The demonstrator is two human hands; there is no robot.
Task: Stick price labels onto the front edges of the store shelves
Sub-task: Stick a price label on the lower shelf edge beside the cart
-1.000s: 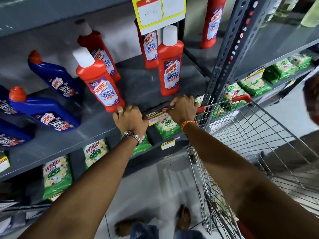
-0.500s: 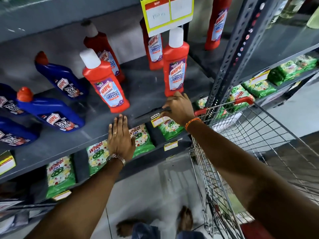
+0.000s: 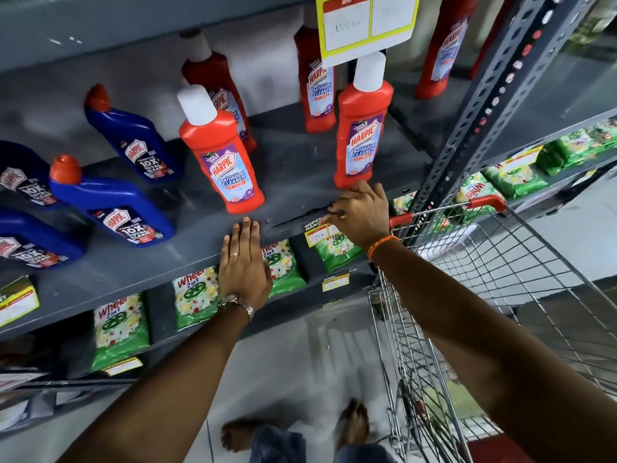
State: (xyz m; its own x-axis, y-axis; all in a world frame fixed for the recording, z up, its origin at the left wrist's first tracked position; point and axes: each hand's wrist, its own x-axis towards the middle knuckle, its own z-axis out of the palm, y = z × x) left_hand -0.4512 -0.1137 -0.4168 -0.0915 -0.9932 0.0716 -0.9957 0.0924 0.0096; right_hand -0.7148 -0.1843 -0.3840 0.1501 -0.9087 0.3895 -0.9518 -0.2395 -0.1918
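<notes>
We are pinching a thin dark object (image 3: pixel 336 212) in the right hand (image 3: pixel 362 217), fingers curled together around it; what the object is cannot be told. This hand is resting over the front edge of the grey shelf (image 3: pixel 293 195), near its right end, just in front of the base of an upright red Harpic bottle (image 3: pixel 362 128). Directly under the fingers, the price label (image 3: pixel 319 230), yellow-bordered with handwritten figures, is sitting on the front edge of the shelf, its right part hidden by the hand. An orange band (image 3: pixel 382 244) is circling the right wrist.

We are laying the left hand (image 3: pixel 243 262) flat on the same front edge, palm down, fingers straight and held side by side, gripping nothing. Its fingertips are lying just in front of a second red Harpic bottle (image 3: pixel 222 152), which is standing near the edge. A ring is showing on one finger and a metal watch (image 3: pixel 238 305) on the wrist.

Toward the left end of the shelf, blue Harpic bottles (image 3: pixel 110 205) are standing in rows. On the shelf below, green Wheel packets (image 3: pixel 120 329) are lying side by side, and another yellow label (image 3: pixel 335 280) is sitting on its front edge. A large yellow price card (image 3: pixel 367 25) is hanging from the shelf above. To the right, a wire shopping cart (image 3: pixel 500 279) with a red handle is standing just beside the perforated shelf upright (image 3: pixel 484 105).
</notes>
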